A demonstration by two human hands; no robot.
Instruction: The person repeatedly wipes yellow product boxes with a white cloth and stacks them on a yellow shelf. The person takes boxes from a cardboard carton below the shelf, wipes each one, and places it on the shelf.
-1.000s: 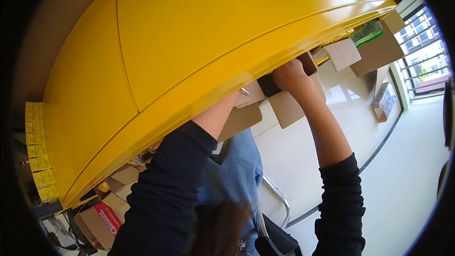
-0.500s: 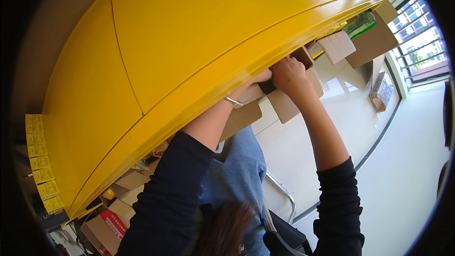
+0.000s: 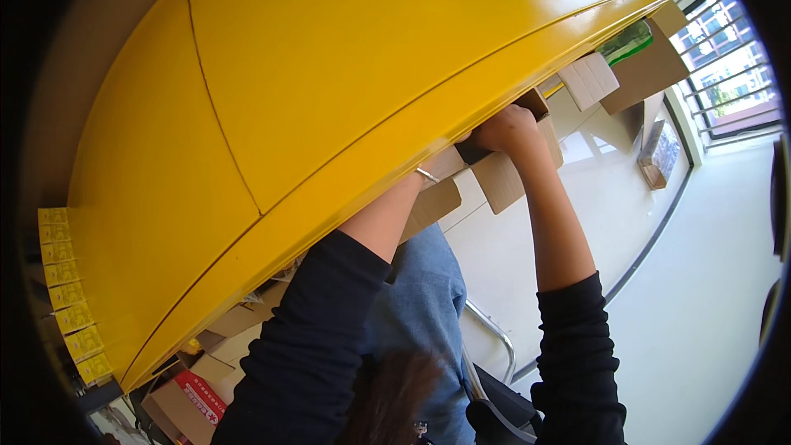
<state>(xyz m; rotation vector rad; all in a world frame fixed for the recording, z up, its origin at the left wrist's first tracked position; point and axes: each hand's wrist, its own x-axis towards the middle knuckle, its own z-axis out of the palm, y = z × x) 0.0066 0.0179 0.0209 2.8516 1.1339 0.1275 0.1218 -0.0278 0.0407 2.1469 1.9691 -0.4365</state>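
An open cardboard box [image 3: 537, 105] sits partly under the front edge of the yellow tabletop [image 3: 329, 91], its flaps [image 3: 499, 183] folded outward. My right hand [image 3: 509, 127] is at the mouth of this box with its knuckles bent. Its fingertips, and whatever they grip, are hidden. Something dark [image 3: 471, 151] shows just below that hand, too little of it to name. My left forearm [image 3: 386, 216], with a silver bracelet [image 3: 427, 175] at the wrist, reaches in beneath the tabletop edge, which covers nearly all of my left hand; its fingers do not show.
Small yellow boxes [image 3: 70, 297] line the table's left end. Below are opened cartons, one with red tape [image 3: 200, 395]. To the right are a white carton flap [image 3: 588, 81], a green package [image 3: 628, 43], a plastic-wrapped bundle [image 3: 660, 155] on the floor, and a chair [image 3: 498, 334].
My left arm has moved right and farther under the tabletop edge, so its hand is now almost fully covered. My right hand has shifted slightly right and down at the box.
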